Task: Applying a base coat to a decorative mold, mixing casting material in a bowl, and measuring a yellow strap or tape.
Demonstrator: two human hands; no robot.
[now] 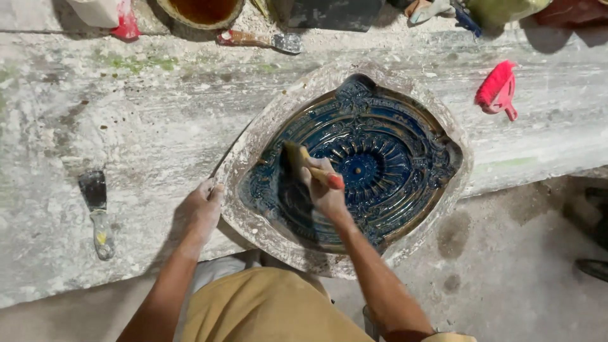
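A large rounded mould (443, 120) with a pale plaster rim and a glossy dark blue ornamental inside, ribbed around a small centre, lies on a dusty white workbench (126, 126). My right hand (323, 193) grips a paintbrush (304, 161) with a red-tipped handle; its bristles press on the blue surface left of the centre. My left hand (201, 212) rests on the bench, fingers touching the mould's left rim.
A putty knife (96, 212) lies at the bench's left. A pink brush (497, 88) lies to the right. At the back stand a bucket of brown liquid (201, 11), a scraper (263, 41) and other containers. Grey floor shows at lower right.
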